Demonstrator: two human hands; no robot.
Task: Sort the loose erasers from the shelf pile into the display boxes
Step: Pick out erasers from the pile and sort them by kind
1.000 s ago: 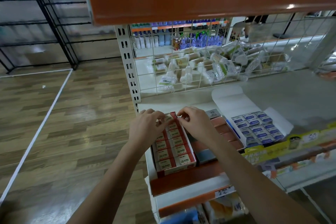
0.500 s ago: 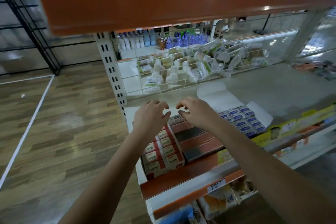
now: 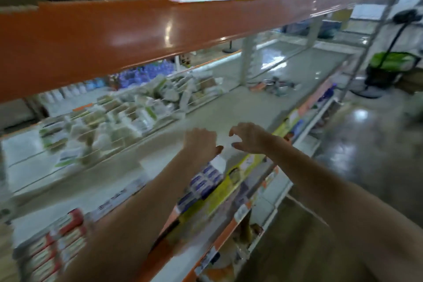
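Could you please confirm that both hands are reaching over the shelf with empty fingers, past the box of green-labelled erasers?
Not quite: the head view shows the box of erasers under the left hand has blue labels, not green. Both the left and right hand do look empty.

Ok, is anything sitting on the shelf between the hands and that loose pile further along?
Nothing visible does. The left hand and right hand hang empty over the shelf, and the stretch from them to the loose pile looks bare. The picture is blurred, so something small could be missed.
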